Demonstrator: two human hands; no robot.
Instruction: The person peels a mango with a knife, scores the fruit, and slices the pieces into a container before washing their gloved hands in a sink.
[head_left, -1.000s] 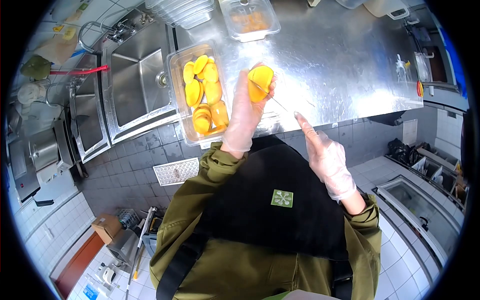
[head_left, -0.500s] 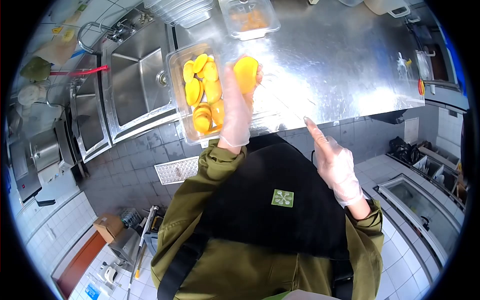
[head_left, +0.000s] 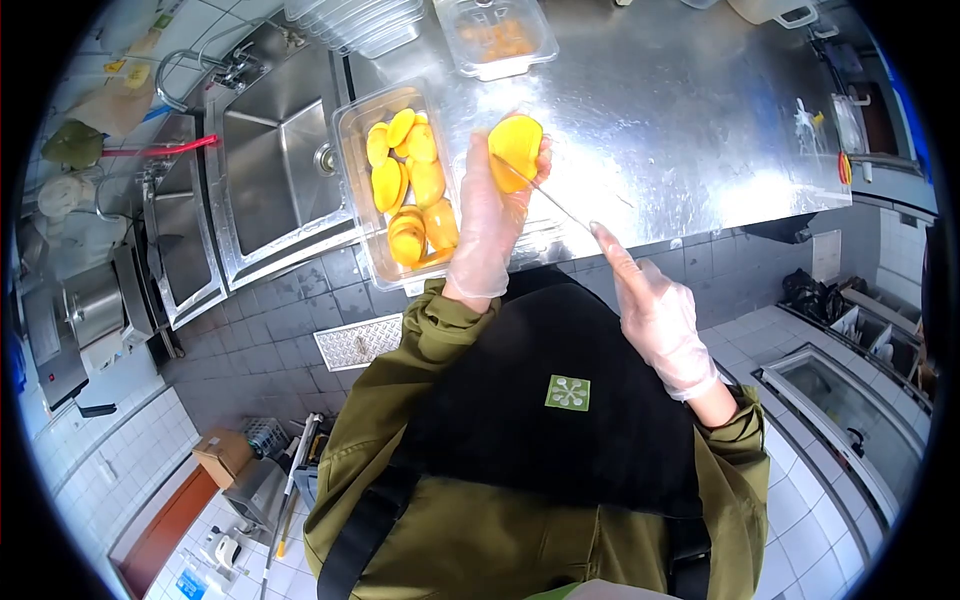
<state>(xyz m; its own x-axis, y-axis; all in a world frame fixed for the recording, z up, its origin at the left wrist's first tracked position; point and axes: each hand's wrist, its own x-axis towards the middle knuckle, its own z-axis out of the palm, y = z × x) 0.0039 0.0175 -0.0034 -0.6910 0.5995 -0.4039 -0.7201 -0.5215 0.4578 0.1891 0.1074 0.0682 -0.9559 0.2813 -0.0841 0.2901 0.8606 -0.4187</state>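
Observation:
A smooth yellow fruit piece (head_left: 515,150) rests in my left hand (head_left: 490,220), which wears a clear glove; its fingers curl round the piece beside the tub. My right hand (head_left: 658,325), gloved too, is closed on the handle of a thin knife (head_left: 562,208), with the index finger stretched along it. The blade's tip lies against the lower left part of the fruit. Left of my left hand, a clear plastic tub (head_left: 352,150) holds several yellow fruit pieces (head_left: 425,182); its near end is at the table's front edge.
The steel table (head_left: 690,120) runs to the right. Behind the tub stand stacked clear containers (head_left: 365,25) and a lidded container (head_left: 500,40) with orange pieces. A sink (head_left: 275,160) lies at the left. Coloured bands (head_left: 845,168) hang at the table's right end.
My left hand has shifted slightly right with the fruit piece. My right hand has moved a little up and left, and the knife's blade now touches the fruit.

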